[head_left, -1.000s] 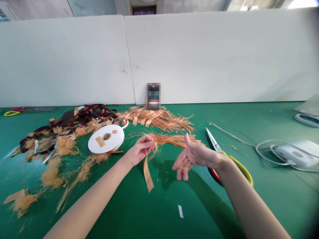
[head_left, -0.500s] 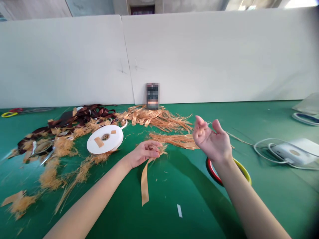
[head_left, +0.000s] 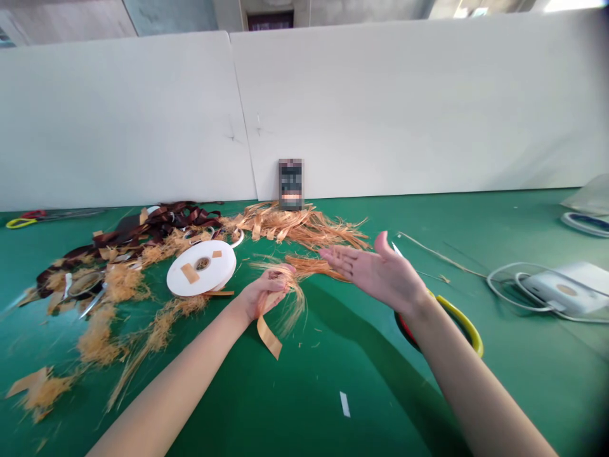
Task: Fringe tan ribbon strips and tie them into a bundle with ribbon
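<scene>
Past the white ribbon spool, my left hand has its fingers closed on the frayed ribbon; a loose pinch could drop it. My right hand is open, near scissors that could snag strands.

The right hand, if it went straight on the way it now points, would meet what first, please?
The right hand would probably meet the frayed orange ribbon strands just past its fingers; depth is unclear, so it might pass above them and reach the left hand first.

Tan ribbon — white spool — on green tabletop.
</scene>
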